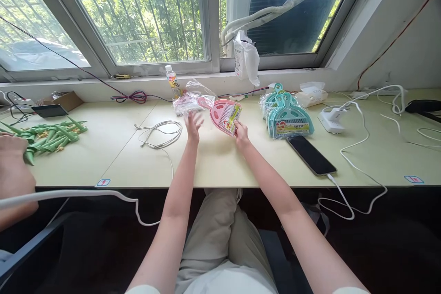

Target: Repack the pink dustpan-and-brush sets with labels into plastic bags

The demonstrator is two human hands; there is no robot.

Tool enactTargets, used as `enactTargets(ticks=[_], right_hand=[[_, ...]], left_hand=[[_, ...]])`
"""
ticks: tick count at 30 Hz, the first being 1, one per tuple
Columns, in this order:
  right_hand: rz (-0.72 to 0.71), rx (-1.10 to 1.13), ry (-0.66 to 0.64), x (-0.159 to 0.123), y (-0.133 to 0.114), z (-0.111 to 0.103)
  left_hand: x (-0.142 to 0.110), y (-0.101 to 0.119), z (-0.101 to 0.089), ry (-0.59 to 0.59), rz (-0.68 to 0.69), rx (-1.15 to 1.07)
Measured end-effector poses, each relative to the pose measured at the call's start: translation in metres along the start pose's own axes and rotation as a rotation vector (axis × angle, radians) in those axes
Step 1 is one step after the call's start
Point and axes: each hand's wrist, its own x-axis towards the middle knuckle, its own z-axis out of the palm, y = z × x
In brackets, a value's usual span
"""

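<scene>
My right hand [241,132] grips the lower right edge of a pink dustpan set [219,114] with a colourful label, tilted above the table with its handle towards the left. My left hand [193,125], slightly blurred, is raised to the left of the pink set with fingers spread and nothing in it. Just behind that hand lies clear plastic packaging [197,87] with something pink [184,102] inside, partly hidden. To the right, wrapped green dustpan sets [289,117] with similar labels lie in an overlapping pile.
A phone [312,155] on a cable lies right of centre, near a white power strip [331,121]. A coiled white cable [160,135] lies left. At far left, another person's hand [15,165] is beside green okra-like pods [51,137]. A bottle [172,81] stands at the back.
</scene>
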Motion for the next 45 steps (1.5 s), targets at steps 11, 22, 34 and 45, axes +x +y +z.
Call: enactTargets(ticks=[11,22,34,45], right_hand=[[-0.097,-0.088,-0.315,-0.001,0.004,0.003],[-0.094,-0.034,-0.18,0.011,0.01,-0.001],[-0.035,-0.132,-0.343,0.011,0.003,0.0],[-0.046,0.007,-0.195,0.006,0.008,0.003]], left_hand=[[0.0,-0.013,0.004,-0.4,-0.239,-0.429],[-0.013,-0.019,0.019,-0.678,-0.321,-0.391],[0.002,-0.018,0.018,-0.191,-0.211,-0.56],[-0.019,-0.009,0.04,-0.185,-0.2,-0.699]])
